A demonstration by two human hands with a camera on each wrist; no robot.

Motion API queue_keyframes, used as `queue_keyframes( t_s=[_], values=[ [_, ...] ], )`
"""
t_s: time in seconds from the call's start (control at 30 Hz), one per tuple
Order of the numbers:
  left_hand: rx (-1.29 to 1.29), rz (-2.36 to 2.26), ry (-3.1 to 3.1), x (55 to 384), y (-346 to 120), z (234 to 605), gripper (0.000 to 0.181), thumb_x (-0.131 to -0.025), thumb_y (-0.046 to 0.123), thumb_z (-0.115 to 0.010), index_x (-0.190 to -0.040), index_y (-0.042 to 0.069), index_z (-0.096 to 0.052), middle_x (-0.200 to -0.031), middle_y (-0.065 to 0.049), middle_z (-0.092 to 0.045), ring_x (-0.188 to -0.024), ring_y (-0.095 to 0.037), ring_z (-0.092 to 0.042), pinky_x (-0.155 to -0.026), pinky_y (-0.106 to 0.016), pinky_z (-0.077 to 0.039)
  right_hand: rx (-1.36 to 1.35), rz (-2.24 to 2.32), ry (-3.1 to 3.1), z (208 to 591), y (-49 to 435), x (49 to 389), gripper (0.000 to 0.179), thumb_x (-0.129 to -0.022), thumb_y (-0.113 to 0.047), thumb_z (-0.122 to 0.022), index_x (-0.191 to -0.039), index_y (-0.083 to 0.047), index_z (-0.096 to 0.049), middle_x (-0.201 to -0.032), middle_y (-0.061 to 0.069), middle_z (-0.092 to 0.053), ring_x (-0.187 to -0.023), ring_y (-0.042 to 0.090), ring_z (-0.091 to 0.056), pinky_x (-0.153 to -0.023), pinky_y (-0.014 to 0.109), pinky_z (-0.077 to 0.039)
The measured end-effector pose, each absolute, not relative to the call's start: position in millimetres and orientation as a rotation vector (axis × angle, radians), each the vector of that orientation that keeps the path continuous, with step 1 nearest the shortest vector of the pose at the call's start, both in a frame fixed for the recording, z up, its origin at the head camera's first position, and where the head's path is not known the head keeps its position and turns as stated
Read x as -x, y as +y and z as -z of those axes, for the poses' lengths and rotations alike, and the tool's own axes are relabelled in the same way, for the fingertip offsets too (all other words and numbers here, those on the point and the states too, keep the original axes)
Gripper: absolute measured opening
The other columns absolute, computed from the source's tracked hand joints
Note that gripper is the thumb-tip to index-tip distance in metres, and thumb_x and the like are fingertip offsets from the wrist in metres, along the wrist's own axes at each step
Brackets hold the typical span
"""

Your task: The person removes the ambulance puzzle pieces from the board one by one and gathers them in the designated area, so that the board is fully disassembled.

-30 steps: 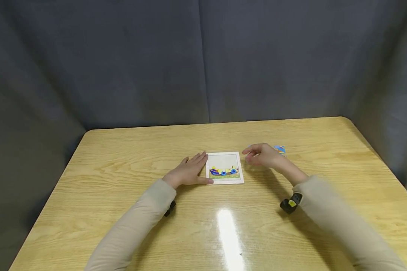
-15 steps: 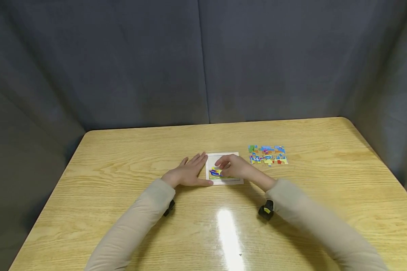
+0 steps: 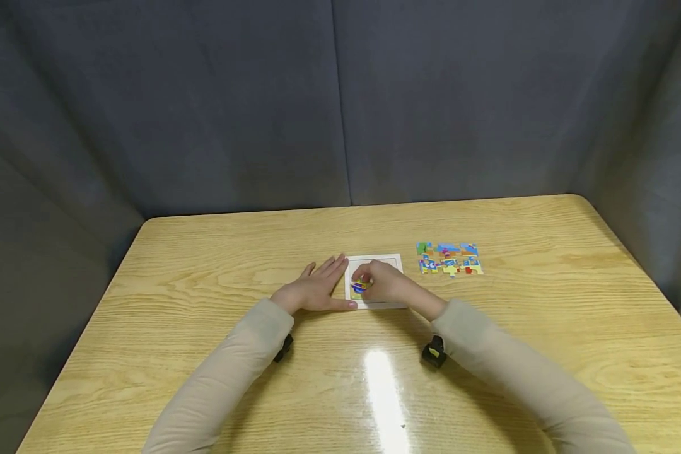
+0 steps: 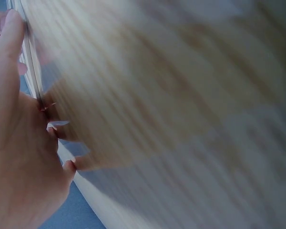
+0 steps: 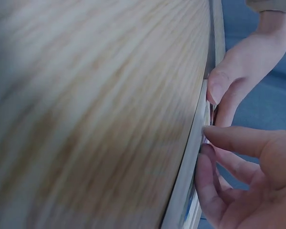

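Observation:
A white-framed puzzle tray (image 3: 377, 305) lies on the table, with a colourful train picture along its lower part. My left hand (image 3: 314, 290) rests at the tray's left side, fingers straight along the edge and thumb at the near corner. Over the tray is my right hand (image 3: 383, 282), thumb and fingers bent down onto the left part of the picture. Seen from the right wrist, the thumb and fingertips (image 5: 209, 131) are close together at the tray edge (image 5: 183, 176). I cannot tell whether a puzzle piece is between them. The hand hides most of the train.
Several loose puzzle pieces (image 3: 448, 260) lie in two rows to the right of the tray. The wooden table (image 3: 204, 265) has dark grey curtains (image 3: 232, 113) behind it and at both sides. A bright reflection crosses the near table surface.
My right hand has moved left from beside the loose pieces to over the tray, then slightly further left. The loose pieces have come into view. My left hand stays in place.

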State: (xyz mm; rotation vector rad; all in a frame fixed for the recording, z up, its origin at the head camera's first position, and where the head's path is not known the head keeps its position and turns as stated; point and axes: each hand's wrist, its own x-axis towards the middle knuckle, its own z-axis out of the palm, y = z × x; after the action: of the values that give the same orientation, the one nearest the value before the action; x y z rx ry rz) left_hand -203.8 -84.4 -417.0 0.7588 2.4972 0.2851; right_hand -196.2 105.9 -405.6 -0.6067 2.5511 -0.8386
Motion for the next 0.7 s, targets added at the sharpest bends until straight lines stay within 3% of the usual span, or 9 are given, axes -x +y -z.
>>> queue_keyframes(
  t_s=[0.33,0.7],
  values=[
    [-0.754,-0.273,2.499,204.5,-84.1,417.1,0.094,-0.091,0.062,-0.048,-0.155,0.014,0.003,-0.163,-0.001,0.010,-0.151,-0.021,0.005,-0.121,-0.054,0.000,0.747,0.825,2.542,406.5,108.5,195.2,0.035,-0.082,0.001,-0.067,-0.117,0.003,-0.063,-0.107,0.023,-0.066,-0.096,0.029,-0.063,-0.084,0.036,-0.054],
    [-0.757,-0.273,2.504,204.8,-84.6,419.0,0.094,-0.091,0.062,-0.047,-0.155,0.015,0.003,-0.163,-0.001,0.010,-0.151,-0.020,0.005,-0.121,-0.053,0.000,0.727,0.845,2.528,409.9,109.8,193.8,0.034,-0.083,-0.001,-0.068,-0.117,0.000,-0.062,-0.107,0.022,-0.059,-0.096,0.026,-0.057,-0.080,0.034,-0.051]
  ],
)
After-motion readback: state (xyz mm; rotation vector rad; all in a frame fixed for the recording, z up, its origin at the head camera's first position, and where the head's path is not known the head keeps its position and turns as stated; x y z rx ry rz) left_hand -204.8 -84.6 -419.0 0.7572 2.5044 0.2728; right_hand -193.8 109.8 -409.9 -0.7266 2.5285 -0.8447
